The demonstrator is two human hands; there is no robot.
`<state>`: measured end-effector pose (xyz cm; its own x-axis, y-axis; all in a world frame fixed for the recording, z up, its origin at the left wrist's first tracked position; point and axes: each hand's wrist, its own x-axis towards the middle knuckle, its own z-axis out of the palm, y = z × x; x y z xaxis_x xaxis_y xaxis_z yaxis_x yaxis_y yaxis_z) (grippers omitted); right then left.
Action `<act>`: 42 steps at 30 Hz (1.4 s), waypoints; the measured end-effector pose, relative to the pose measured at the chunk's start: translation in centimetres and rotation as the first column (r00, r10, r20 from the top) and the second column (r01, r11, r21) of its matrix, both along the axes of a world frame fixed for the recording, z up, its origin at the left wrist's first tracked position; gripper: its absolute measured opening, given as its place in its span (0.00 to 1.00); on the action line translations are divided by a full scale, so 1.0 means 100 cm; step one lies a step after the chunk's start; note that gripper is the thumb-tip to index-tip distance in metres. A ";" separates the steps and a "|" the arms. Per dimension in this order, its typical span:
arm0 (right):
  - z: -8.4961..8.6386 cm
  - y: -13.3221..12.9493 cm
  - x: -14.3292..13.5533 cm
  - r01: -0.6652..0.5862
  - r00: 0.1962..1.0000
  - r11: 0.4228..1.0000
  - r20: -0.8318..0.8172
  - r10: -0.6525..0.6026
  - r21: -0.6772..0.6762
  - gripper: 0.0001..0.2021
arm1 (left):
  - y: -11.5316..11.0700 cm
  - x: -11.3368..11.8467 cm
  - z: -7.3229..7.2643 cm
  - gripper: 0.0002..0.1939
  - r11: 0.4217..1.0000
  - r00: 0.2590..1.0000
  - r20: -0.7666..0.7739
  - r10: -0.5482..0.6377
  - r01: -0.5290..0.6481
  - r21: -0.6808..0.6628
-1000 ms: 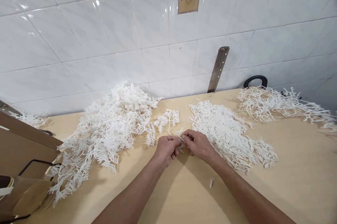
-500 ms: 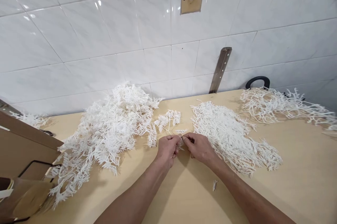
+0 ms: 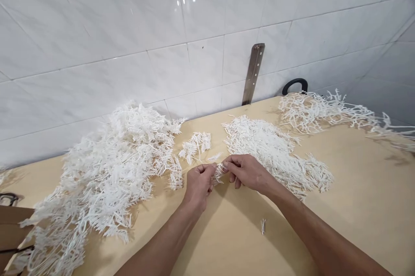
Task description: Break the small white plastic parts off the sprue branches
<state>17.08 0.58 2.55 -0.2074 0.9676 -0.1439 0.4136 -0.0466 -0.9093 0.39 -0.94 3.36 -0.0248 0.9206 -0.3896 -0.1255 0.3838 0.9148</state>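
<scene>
Between my hands is a small white branched sprig (image 3: pixel 218 172), thin and twiggy like plastic foliage. My left hand (image 3: pixel 198 183) pinches it between thumb and fingers. My right hand (image 3: pixel 244 171) has its thumb and forefinger pressed together at the sprig's right side; the fingertips hide exactly what they grip. Just beyond them lie a loose white strand (image 3: pixel 214 157) and a small white cluster (image 3: pixel 196 145). A big fluffy heap of white branched pieces (image 3: pixel 113 168) spreads to the left. Right of my hands is a flatter pile of thin white pieces (image 3: pixel 269 148).
A tangle of bare white branches (image 3: pixel 320 111) lies at the back right, near a black curved handle (image 3: pixel 295 83). A metal bracket (image 3: pixel 253 75) leans at the tiled wall. One small white bit (image 3: pixel 263 226) rests on the wooden table (image 3: pixel 233 241). A brown box (image 3: pixel 13 232) is at far left.
The view has swung, so the table items sit further left and the box is mostly out of frame. My hands stay together at the sprig, which shows more clearly between the fingertips.
</scene>
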 end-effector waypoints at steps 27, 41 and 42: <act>-0.005 0.002 -0.005 -0.070 0.939 0.986 -0.342 0.015 -0.149 0.23 | 0.010 -0.013 -0.009 0.19 0.987 0.907 0.410 -0.100 0.141 -0.071; -0.001 -0.001 -0.001 -0.034 0.999 0.933 0.050 0.017 0.359 0.09 | 0.005 -0.004 0.000 0.22 0.997 0.988 0.139 -0.062 0.056 0.044; -0.001 -0.001 -0.001 -0.034 0.997 0.914 0.074 0.005 0.403 0.08 | 0.005 -0.004 0.000 0.22 0.998 0.989 0.139 -0.059 0.053 0.044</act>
<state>16.94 0.45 2.44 -0.2305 0.9420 0.2438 0.4740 0.3275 -0.8174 0.00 -0.46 3.39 0.0793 0.9339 -0.3487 -0.2327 0.3575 0.9045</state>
